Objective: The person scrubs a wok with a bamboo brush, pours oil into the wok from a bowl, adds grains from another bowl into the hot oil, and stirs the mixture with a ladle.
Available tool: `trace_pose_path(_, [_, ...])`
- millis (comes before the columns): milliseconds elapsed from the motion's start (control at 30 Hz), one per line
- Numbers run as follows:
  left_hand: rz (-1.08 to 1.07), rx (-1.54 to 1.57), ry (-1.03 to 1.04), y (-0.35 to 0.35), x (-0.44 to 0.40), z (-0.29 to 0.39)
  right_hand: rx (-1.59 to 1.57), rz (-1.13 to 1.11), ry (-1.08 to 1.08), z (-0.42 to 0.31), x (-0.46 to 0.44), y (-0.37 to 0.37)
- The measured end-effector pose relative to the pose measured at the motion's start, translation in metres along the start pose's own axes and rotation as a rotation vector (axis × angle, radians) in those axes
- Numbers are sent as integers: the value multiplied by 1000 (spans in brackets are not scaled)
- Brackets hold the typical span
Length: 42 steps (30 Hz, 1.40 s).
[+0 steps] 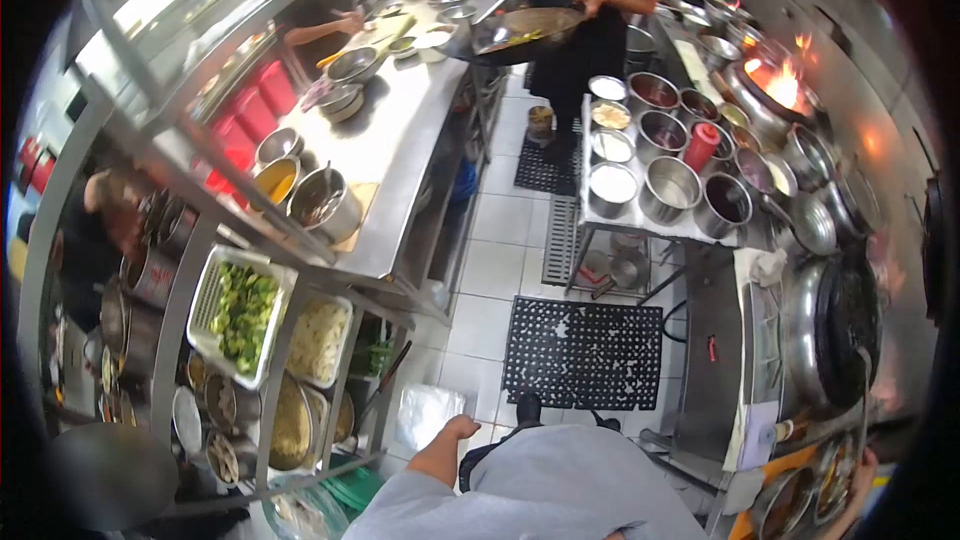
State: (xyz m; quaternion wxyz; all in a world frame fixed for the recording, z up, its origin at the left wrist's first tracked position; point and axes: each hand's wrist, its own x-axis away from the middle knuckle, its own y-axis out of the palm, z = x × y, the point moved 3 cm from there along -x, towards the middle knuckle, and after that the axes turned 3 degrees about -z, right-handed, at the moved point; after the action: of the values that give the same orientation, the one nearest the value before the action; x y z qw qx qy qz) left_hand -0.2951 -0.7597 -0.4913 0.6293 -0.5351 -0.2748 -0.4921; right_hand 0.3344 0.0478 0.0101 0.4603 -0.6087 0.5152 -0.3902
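My left hand hangs low in front of my left hip, over the floor, with the fingers curled in and nothing showing in them. Close to its left is a clear plastic bag with white contents. My right hand is out of the picture, hidden past my grey shirt. At the lower right edge, another hand lies beside a long metal handle and some food pans; whose hand it is and its grip are unclear. Ahead, a co-worker tilts a wok with one hand and holds a utensil in the other.
A black rubber mat lies on the white floor tiles. On the right, several sauce pots crowd a table, near a burner flame and a large wok. Left stands a rack with broccoli and a steel counter.
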Motion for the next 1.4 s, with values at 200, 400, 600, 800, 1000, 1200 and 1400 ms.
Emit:
trace_pose_path(200, [38, 88, 137, -60, -10, 70, -238, 12, -49, -11, 43, 15])
trace_pose_path(400, [102, 297, 443, -166, -15, 265, 33, 57, 120, -201, 93, 18])
trace_pose_path(600, [119, 99, 750, -254, 79, 524, -54, 145, 149, -198, 52, 50])
trace_pose_path(800, [212, -214, 1129, -293, 87, 686, -111, 140, 256, -196, 18, 58])
trace_pose_path(1000, [558, -591, 1323, -320, 58, 824, -73, 150, 282, -206, -16, 67])
trace_pose_path(1200, [861, -903, 1253, -320, 12, 911, -64, 230, 280, -205, -21, 77])
trace_pose_path(1400, [995, -1154, 1296, -322, -50, 958, 76, 217, 331, -230, 7, 56])
